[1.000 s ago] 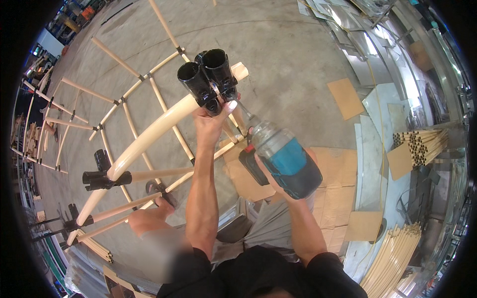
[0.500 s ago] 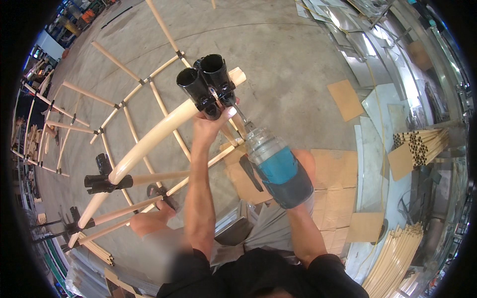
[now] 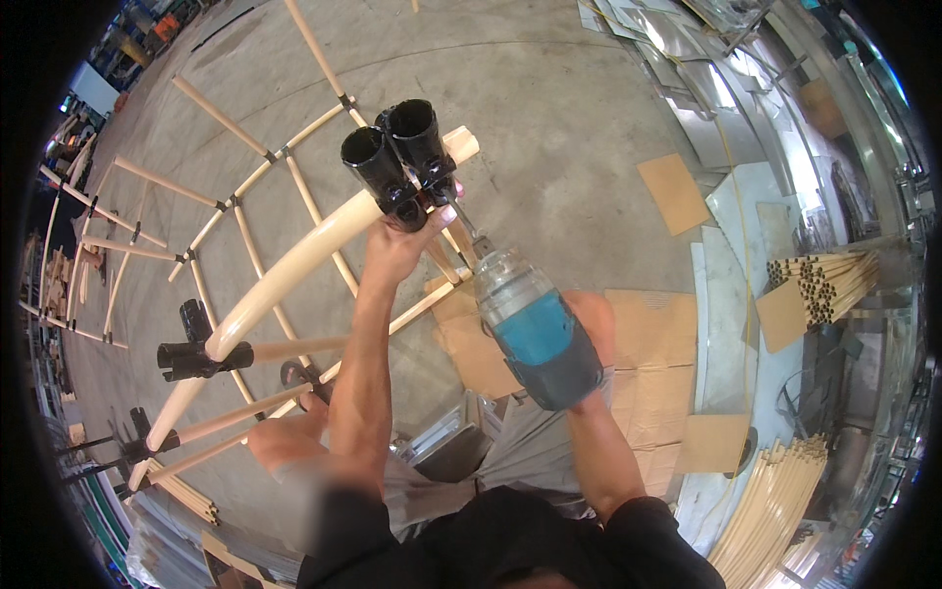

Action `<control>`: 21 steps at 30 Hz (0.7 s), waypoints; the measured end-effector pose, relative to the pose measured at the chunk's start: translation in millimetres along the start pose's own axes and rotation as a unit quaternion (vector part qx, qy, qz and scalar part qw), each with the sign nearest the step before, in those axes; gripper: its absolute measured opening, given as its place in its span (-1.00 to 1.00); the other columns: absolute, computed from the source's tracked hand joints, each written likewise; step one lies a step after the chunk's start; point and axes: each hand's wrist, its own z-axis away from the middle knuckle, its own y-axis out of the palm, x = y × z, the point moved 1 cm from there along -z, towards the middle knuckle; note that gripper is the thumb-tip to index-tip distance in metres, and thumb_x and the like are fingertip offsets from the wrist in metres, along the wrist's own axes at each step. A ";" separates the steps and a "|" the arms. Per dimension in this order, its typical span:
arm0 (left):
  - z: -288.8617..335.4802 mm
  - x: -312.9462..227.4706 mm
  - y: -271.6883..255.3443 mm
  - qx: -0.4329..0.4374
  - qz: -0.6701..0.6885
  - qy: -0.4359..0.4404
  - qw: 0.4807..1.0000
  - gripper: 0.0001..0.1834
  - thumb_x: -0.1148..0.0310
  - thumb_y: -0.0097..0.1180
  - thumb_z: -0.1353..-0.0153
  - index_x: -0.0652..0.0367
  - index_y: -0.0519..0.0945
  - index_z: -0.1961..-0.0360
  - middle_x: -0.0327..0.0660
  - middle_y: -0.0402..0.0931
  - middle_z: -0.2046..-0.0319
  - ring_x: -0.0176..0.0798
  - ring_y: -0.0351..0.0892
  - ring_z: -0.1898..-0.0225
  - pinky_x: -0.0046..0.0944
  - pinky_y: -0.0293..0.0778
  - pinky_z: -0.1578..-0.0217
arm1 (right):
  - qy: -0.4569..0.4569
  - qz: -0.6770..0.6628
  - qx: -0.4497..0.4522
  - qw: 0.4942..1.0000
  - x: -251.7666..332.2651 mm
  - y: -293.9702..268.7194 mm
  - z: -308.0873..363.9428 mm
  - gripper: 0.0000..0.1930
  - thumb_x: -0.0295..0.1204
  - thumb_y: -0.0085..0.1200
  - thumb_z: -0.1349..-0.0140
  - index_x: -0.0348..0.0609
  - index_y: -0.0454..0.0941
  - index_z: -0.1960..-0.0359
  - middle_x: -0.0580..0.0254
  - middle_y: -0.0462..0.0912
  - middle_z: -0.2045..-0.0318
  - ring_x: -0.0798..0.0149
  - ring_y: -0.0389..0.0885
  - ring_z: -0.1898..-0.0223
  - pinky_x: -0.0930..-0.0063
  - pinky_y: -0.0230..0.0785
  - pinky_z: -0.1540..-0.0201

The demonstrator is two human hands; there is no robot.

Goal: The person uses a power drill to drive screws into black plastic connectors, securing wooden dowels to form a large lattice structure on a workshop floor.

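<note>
My left hand [image 3: 394, 253] is closed around a black metal pipe joint [image 3: 400, 157] near the end of a thick cream pipe [image 3: 294, 260]. Two open sockets of this joint point up and away from me. In my right hand [image 3: 587, 402], mostly hidden behind the tool, is a cordless power driver [image 3: 535, 329] with a teal and dark body. Its long bit [image 3: 466, 218] reaches to the right side of the joint, by my left fingertips; whether it sits on a bolt is too small to tell. Another black joint [image 3: 201, 355] grips the pipe lower left.
A frame of thin cream pipes [image 3: 257, 255] spreads over the concrete floor at left. Flattened cardboard [image 3: 653, 353] lies under and right of my leg. Bundled cream pipes [image 3: 775, 506] and sheet panels [image 3: 721, 324] line the right side. A metal box [image 3: 451, 452] sits between my legs.
The whole view has shifted slightly, so most things appear a little farther left. The driver's bit stays at the joint, and both hands keep their holds.
</note>
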 end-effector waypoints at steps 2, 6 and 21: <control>-0.7 0.6 1.2 -0.002 0.015 0.007 1.000 -0.57 0.59 0.28 -0.15 0.27 0.53 -0.07 -0.15 0.63 0.06 -0.28 0.58 -0.03 -0.21 0.46 -0.12 | 0.090 -0.142 0.050 0.985 -7.8 1.4 0.0 -0.64 -0.32 0.22 -0.21 -0.11 0.48 -0.01 0.21 0.60 0.13 0.26 0.59 0.13 0.36 0.48 0.11; 1.6 6.0 -0.6 -0.033 0.025 0.007 0.999 -0.56 0.61 0.28 -0.12 0.32 0.53 -0.06 -0.12 0.63 0.05 -0.25 0.59 -0.03 -0.21 0.48 -0.11 | 0.065 -0.021 0.173 0.983 -16.6 12.5 3.2 -0.58 -0.34 0.16 -0.29 -0.11 0.41 -0.16 0.21 0.57 0.00 0.28 0.58 0.01 0.35 0.49 0.00; 0.7 -2.4 9.0 -0.057 0.035 0.015 0.998 -0.57 0.66 0.27 -0.11 0.33 0.52 -0.05 -0.09 0.62 0.03 -0.18 0.62 -0.01 -0.16 0.50 -0.13 | -0.056 0.198 0.120 0.971 -56.2 -17.0 15.8 -0.42 -0.31 0.30 -0.07 -0.17 0.43 -0.14 -0.03 0.57 -0.01 -0.03 0.52 -0.08 0.20 0.36 -0.14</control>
